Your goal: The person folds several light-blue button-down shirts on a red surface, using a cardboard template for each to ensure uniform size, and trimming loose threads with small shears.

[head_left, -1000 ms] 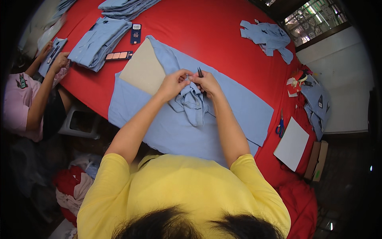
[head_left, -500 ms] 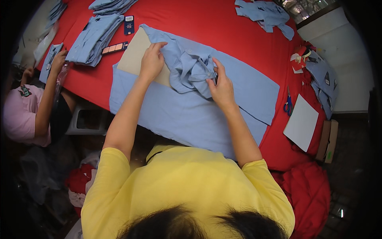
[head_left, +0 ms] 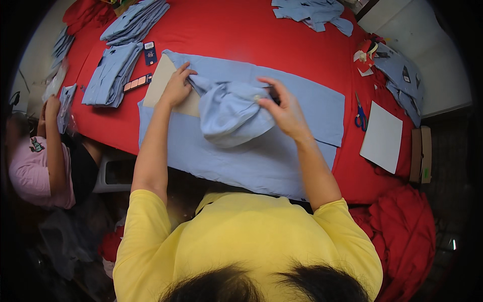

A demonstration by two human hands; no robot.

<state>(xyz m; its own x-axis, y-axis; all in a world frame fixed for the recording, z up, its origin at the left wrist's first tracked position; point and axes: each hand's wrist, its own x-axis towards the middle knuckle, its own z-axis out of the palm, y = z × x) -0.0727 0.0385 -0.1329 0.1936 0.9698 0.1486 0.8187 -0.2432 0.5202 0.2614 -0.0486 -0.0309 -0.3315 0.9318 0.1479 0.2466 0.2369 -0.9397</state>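
Note:
A light blue shirt [head_left: 226, 163] lies spread on the red-covered table, one side folded inward. Over its upper left part rests a beige card sheet [head_left: 159, 80]. My left hand [head_left: 177, 86] lies across that card, its curled fingertips closed on the cloth at the card's right edge. Between my hands a loose sleeve [head_left: 229, 118] is bunched and lifted, somewhat blurred. My right hand [head_left: 284, 108] pinches the sleeve's buttoned end between thumb and fingers, above the folded side of the shirt.
Left of the shirt are folded blue shirts [head_left: 111, 75], a dark tag [head_left: 150, 53] and a dark strip with pale squares [head_left: 137, 82]. Blue scissors [head_left: 360, 120] and a white board [head_left: 381, 138] lie right. A co-worker in pink [head_left: 43, 173] handles a packed shirt at far left.
My right hand has drawn the sleeve up, and the bunched cloth now billows toward me. My left hand stays by the card. The whole view has shifted slightly.

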